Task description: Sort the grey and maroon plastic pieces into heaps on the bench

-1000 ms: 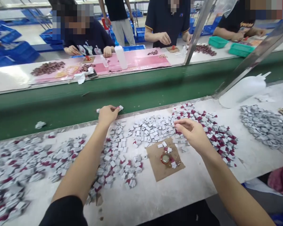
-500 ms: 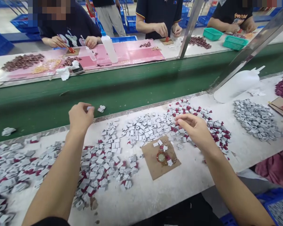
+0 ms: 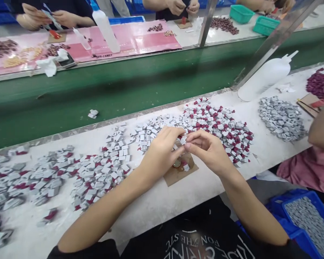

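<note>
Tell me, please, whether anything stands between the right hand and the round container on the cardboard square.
The left hand partly does: in this view it overlaps the upper part of the round container, beside the right hand. Nothing visible blocks the container's near side, where the cardboard square lies bare.

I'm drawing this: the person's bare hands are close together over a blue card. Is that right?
Not quite: the card is brown, as the head view shows. The left hand and right hand are close together over it.
</note>
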Tool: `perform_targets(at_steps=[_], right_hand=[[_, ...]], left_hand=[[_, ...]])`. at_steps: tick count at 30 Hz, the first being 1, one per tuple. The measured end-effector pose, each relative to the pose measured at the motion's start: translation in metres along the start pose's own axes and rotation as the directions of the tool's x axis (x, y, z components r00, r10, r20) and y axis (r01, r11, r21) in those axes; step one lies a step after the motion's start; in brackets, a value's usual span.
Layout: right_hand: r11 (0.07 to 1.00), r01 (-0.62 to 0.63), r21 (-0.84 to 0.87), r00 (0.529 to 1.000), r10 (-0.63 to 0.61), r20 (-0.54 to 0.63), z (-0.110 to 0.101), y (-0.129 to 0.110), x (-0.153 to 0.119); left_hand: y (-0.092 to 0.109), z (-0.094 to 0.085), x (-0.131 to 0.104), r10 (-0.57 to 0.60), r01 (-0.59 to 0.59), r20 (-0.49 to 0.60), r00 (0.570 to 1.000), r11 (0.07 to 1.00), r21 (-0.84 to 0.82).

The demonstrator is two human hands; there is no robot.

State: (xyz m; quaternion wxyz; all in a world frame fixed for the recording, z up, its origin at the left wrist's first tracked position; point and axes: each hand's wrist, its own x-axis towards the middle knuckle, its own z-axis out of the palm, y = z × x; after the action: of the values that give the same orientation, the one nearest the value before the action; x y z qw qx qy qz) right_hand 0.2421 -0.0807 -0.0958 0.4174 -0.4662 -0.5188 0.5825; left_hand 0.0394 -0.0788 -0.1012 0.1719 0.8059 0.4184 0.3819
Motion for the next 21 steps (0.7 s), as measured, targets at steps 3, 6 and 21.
perform_targets(at_steps=[3,6,21], right_hand=[[0.999,-0.033,0.040,0.999,0.035,-0.038,-0.005,0.004,-0.004],[0.997,-0.039,0.070,0.992,0.046,-0.115,-0.009,0.010,-0.007],[0.987,-0.143,0.077,0.971,0.155,-0.180,-0.033,0.047,-0.038]], left_hand=[[0.007,0.007,0.000,0.061,-0.061,0.000,0.998,0.998,-0.026],[0.014,0.014,-0.002,0.070,-0.070,-0.008,0.998,0.995,-0.065],[-0.069,0.027,0.003,-0.376,0.387,-0.091,0.922,0.881,0.273]])
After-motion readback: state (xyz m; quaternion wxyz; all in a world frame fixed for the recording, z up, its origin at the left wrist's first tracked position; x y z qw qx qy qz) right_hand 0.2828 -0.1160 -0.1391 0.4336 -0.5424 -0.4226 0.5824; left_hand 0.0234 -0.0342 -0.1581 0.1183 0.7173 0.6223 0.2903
